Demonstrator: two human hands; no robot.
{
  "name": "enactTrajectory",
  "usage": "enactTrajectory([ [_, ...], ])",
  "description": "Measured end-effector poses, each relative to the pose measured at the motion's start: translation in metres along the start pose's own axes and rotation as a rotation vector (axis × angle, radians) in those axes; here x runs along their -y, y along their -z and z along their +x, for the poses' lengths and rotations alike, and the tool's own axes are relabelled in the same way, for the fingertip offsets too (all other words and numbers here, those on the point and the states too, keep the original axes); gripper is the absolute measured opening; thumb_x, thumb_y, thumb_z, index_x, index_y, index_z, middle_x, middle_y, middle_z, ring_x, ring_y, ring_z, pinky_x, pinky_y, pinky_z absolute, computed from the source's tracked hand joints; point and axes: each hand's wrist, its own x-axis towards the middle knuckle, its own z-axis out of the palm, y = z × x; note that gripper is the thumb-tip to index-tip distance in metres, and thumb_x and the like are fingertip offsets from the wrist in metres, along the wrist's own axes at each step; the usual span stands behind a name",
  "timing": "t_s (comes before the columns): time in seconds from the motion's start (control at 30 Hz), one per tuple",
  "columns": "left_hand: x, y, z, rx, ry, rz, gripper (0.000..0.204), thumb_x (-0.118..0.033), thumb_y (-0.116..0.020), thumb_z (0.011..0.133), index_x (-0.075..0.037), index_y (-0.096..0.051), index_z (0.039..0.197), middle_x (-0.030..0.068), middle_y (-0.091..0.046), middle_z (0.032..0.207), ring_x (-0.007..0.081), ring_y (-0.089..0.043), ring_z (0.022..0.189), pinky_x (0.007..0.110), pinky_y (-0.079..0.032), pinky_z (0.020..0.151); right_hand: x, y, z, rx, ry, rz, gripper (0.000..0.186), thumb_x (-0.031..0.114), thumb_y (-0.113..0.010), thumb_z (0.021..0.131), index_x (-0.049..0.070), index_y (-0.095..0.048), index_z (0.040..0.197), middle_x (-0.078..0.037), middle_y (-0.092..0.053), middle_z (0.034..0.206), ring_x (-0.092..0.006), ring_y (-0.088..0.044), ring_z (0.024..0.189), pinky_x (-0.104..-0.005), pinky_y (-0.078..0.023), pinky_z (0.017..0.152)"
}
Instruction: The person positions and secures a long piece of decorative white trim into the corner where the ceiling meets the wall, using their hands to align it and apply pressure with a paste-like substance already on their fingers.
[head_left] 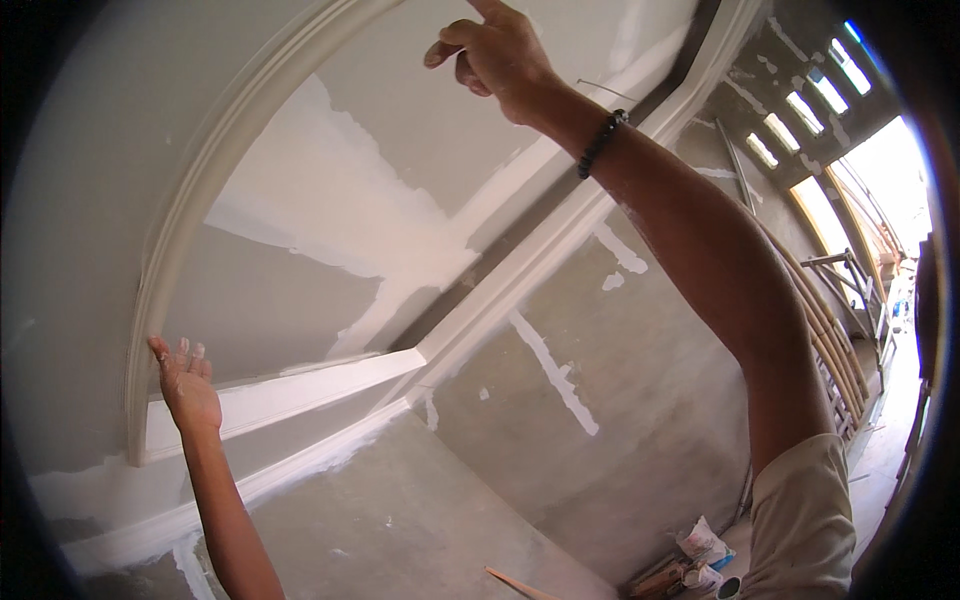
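The left hand (190, 390) was open and empty, fingers spread with whitened tips up against the pale moulding (158, 290) near the lower-left corner of the ceiling recess, I'd guess to brace or feel along that edge, while the right hand (497, 60) was raised with its fingers loosely bent and nothing visible in it, though I couldn't tell if the cut-off fingertip was touching anything. The recess panel (275, 275) was grey with big white filler patches (330, 190), and the room had streaky bare walls (600, 430), poles (825, 365) leaning off right and a bright doorway (890, 180).
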Motion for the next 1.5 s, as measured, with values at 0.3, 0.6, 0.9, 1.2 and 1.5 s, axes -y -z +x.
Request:
enactTrajectory([
  [0.3,-0.004,-0.006,-0.004,-0.045,0.062,-0.033,0.102,-0.077,-0.050,0.092,-0.022,-0.007,0.167,0.0211,-0.012,0.170,0.0389,-0.019,0.156,0.046,-0.008,0.126,0.023,-0.050,0.001,-0.154,0.127,-0.359,0.080,0.002,-0.047,0.094,-0.007,-0.004,0.160,-0.029,-0.068,0.112,-0.0272,-0.069,0.088,-0.0365,-0.057,0.065],
  [0.6,-0.003,-0.004,-0.004,-0.018,0.048,-0.014,0.100,-0.076,-0.049,0.094,-0.022,-0.006,0.167,0.0213,-0.009,0.170,0.0403,-0.017,0.156,0.048,-0.007,0.126,0.061,-0.067,-0.009,-0.027,-0.087,-0.547,0.073,0.009,-0.043,0.097,-0.016,-0.007,0.155,-0.033,-0.065,0.118,-0.0369,-0.069,0.104,-0.0426,-0.059,0.085],
  [0.9,-0.003,-0.014,-0.011,-0.043,0.005,0.047,0.104,-0.080,-0.047,0.092,-0.020,-0.006,0.167,0.0225,-0.013,0.169,0.0409,-0.020,0.155,0.049,-0.008,0.126,0.055,-0.039,-0.016,-0.149,-0.045,-0.488,0.071,0.007,-0.045,0.093,-0.011,-0.022,0.157,-0.031,-0.067,0.113,-0.0296,-0.070,0.087,-0.0396,-0.060,0.069],
  [1.2,-0.004,-0.013,-0.010,-0.035,0.010,0.011,0.106,-0.079,-0.050,0.091,-0.019,-0.006,0.166,0.0208,-0.012,0.170,0.0403,-0.020,0.155,0.048,-0.009,0.126,0.014,-0.061,-0.015,-0.056,0.178,-0.443,0.066,0.006,-0.055,0.093,-0.010,-0.030,0.152,-0.029,-0.070,0.094,-0.0293,-0.069,0.072,-0.0429,-0.057,0.065],
  [1.5,-0.004,-0.011,-0.010,-0.022,-0.014,0.066,0.108,-0.080,-0.050,0.090,-0.018,-0.006,0.166,0.0232,-0.012,0.169,0.0414,-0.019,0.155,0.048,-0.008,0.126,0.033,-0.036,0.006,-0.218,0.069,-0.211,0.079,0.002,-0.053,0.092,-0.005,-0.015,0.161,-0.034,-0.067,0.120,-0.0290,-0.071,0.090,-0.0326,-0.059,0.073],
])
